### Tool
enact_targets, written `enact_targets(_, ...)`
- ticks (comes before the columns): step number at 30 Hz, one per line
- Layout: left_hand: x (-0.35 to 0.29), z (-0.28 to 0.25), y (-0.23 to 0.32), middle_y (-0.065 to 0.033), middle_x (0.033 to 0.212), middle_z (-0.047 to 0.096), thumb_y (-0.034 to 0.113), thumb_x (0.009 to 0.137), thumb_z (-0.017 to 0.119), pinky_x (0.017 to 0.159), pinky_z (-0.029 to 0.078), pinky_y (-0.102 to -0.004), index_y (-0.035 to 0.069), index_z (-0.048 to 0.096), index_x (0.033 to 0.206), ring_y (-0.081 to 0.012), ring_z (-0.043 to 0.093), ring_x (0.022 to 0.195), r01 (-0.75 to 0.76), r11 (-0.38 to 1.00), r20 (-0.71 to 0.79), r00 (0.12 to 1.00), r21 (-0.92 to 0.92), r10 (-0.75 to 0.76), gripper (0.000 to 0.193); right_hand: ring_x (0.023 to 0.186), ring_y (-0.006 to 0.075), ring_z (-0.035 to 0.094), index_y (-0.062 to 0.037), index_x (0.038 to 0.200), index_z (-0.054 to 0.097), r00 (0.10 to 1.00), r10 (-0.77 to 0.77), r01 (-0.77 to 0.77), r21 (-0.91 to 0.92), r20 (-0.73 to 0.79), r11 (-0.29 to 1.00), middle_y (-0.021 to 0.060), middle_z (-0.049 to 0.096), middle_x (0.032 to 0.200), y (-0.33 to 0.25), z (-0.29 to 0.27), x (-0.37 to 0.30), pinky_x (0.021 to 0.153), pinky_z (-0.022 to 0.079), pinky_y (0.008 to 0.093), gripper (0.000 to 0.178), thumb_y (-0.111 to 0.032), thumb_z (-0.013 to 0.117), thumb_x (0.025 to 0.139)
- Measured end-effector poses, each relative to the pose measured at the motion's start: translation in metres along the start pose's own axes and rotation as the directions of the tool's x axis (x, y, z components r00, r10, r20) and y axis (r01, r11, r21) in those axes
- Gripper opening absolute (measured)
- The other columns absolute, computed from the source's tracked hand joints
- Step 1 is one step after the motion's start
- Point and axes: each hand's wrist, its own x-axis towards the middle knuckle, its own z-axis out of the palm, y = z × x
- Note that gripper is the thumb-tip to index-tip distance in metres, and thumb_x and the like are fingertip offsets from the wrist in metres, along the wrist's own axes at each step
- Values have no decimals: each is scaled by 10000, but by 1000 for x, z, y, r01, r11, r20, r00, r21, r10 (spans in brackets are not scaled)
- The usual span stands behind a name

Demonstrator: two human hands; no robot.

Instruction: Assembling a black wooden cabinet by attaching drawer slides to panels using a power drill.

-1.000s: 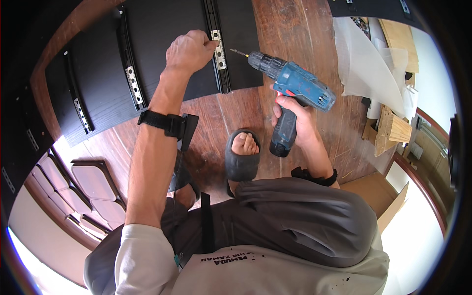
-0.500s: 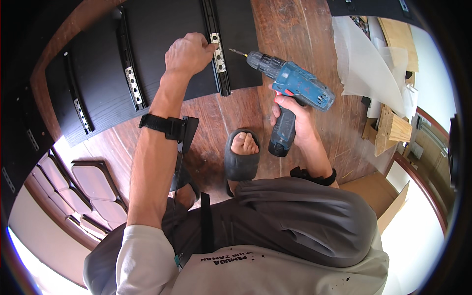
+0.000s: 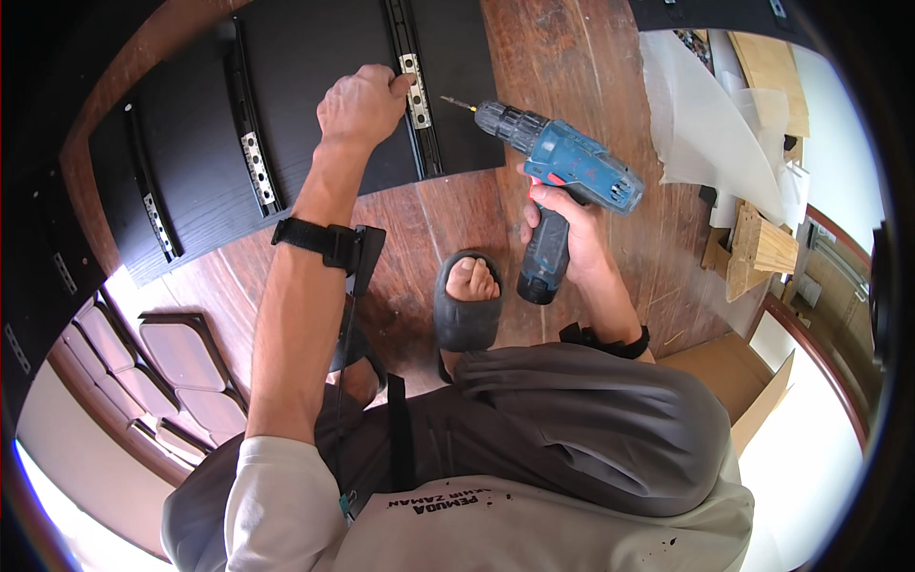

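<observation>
My right hand (image 3: pixel 569 214) is wrapped around the grip of a blue and black cordless drill (image 3: pixel 572 162), a finger at its trigger. The drill's thin bit (image 3: pixel 457 102) points left toward a drawer slide (image 3: pixel 416 95), stopping short of it. That slide is a black rail with a silver perforated strip, lying along a black panel (image 3: pixel 324 57). My left hand (image 3: pixel 360 107) is closed over the panel, its thumb by the silver strip. What its fingers pinch, if anything, is hidden.
Two more drawer slides (image 3: pixel 255 162) lie on the panel to the left. Translucent foam sheeting (image 3: pixel 691 114) and wood offcuts (image 3: pixel 761 243) are at the right, near an opened cardboard box (image 3: pixel 724 377). My sandalled foot (image 3: pixel 469 300) stands on the wooden floor.
The drill and my left hand appear shifted very slightly left, along with the nearest slide. Both grips look the same.
</observation>
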Motion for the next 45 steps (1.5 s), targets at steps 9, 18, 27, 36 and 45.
enact_targets(9,2,5,-2,-239,946,774,508,1013,647,876,595,-528,77,786,985,-429,753,972,-38,999,-29,999,27,39,454,724,175,647,45,1310,635,999,39,-39,-12,4,999,131,676,1172,1,-1,1,560,588,374,428,-105,728,920)
enact_targets(18,-4,2,-2,-232,919,755,494,1045,609,861,560,-548,60,745,941,-471,718,976,-57,998,-10,998,-2,57,466,720,178,649,48,1303,634,1000,22,-22,-3,-10,1000,142,672,1219,1,1,0,559,588,377,427,-97,731,914)
enact_targets(27,-8,3,-2,-236,880,746,487,1042,613,861,554,-554,61,724,902,-478,712,955,-81,997,-17,997,-14,81,462,719,182,649,26,1272,644,1000,14,-14,5,-12,1000,160,666,1267,1,3,-1,556,588,378,384,-84,728,914)
enact_targets(36,-6,-3,-6,-225,979,775,482,1018,644,887,586,-528,87,783,991,-422,746,992,-53,998,24,998,30,52,420,723,176,645,30,1288,646,1000,16,-16,-9,-14,1000,140,670,1234,-1,1,-2,558,586,373,406,-90,734,911)
enact_targets(45,-6,-3,-12,-235,972,756,510,1031,616,897,553,-513,68,774,1029,-463,709,1021,-46,999,11,999,1,46,469,725,161,640,37,1302,652,1000,17,-17,-8,6,1000,122,684,1196,2,-1,-1,562,586,372,404,-97,728,928)
